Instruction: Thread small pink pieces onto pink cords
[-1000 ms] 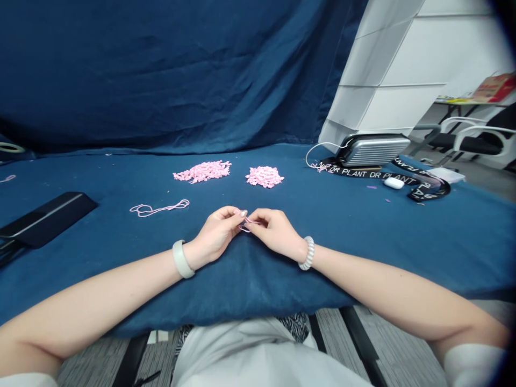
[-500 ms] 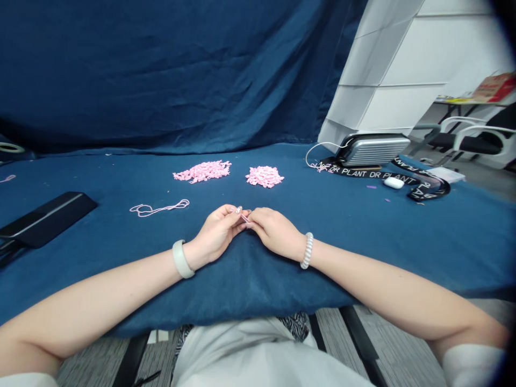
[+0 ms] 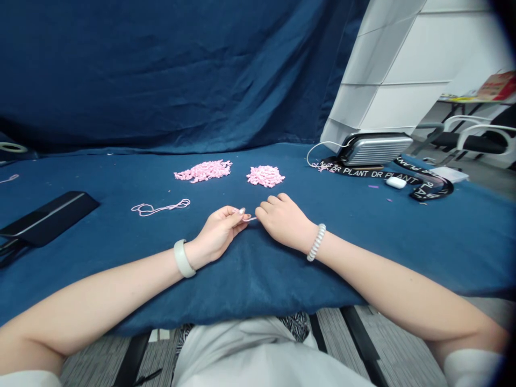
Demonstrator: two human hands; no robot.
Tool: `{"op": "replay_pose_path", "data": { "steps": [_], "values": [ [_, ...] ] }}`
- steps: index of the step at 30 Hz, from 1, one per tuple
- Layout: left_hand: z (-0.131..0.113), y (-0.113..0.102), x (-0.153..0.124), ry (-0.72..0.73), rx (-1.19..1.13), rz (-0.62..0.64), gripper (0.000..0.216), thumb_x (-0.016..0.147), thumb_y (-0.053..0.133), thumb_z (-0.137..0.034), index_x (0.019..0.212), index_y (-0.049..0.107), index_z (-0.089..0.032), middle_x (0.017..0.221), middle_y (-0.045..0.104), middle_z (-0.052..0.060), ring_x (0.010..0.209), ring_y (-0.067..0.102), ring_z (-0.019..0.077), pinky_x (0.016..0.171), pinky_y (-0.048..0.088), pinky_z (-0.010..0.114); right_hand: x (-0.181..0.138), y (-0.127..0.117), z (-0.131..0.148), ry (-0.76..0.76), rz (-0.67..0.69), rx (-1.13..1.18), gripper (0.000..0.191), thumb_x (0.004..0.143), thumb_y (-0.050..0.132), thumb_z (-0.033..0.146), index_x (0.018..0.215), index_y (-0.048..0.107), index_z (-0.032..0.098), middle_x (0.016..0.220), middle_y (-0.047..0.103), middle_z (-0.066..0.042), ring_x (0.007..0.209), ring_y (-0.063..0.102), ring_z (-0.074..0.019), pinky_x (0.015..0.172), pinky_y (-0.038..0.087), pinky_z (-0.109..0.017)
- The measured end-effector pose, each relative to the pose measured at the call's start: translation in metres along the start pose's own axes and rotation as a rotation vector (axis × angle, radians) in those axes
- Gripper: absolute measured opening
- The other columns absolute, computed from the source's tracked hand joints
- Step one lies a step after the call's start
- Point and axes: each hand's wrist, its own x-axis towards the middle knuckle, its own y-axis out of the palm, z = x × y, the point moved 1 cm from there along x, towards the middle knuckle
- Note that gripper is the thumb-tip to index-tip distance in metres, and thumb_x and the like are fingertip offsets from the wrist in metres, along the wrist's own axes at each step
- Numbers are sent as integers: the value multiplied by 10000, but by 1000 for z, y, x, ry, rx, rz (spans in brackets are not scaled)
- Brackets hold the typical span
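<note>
Between my two hands a short stretch of pink cord (image 3: 251, 219) is pulled taut. My left hand (image 3: 220, 232) pinches one end between thumb and forefinger. On the other side, my right hand (image 3: 284, 221) is closed round the cord, its fingers curled and partly hidden. Beyond the hands lie two heaps of small pink knotted pieces: a wider pile (image 3: 205, 171) to the left and a rounder pile (image 3: 265, 176) to the right. A loose length of pink cord (image 3: 160, 207) lies looped on the blue cloth, left of my left hand.
A black flat object (image 3: 48, 217) lies at the left. At the right stand a silver ribbed case (image 3: 378, 149), a black lettered lanyard (image 3: 363, 172), a white earbud case (image 3: 395, 183) and a white pad (image 3: 449, 174). Blue cloth (image 3: 258, 285) covers the table and hangs behind.
My right hand has moved a little to the right and turned knuckles up, drawing away from my left hand. The cord now shows stretched between them. My left hand stays nearly in place.
</note>
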Motion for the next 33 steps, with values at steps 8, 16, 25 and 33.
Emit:
{"op": "replay_pose_path", "data": {
  "steps": [8,16,25,33],
  "values": [
    [-1,1,-1,-5,-5,-6,167,680,728,-192,657,574,-132,709,653,22,750,601,108,831,434,282,-2,-4,-8,50,50,-60,206,861,411,114,765,593,126,799,600,-120,795,482,-239,712,241,-373],
    [-1,0,0,-7,6,-9,180,661,741,-204,659,573,-137,711,655,22,749,599,115,815,437,287,-1,6,-21,133,85,118,159,854,450,203,812,586,133,862,618,-103,795,537,-211,703,290,-339],
    [1,2,-2,44,128,86,167,703,713,-222,695,571,-135,636,636,19,649,578,108,722,429,272,6,23,-42,403,-48,1001,226,642,491,55,825,586,146,799,609,-20,670,518,-120,656,400,-251],
    [0,-1,1,-5,309,264,136,687,718,-221,689,625,-121,648,638,36,614,555,110,664,419,263,5,7,-13,122,-139,1384,192,817,560,272,971,646,194,1083,559,-62,959,551,-158,876,435,-330]
  ]
}}
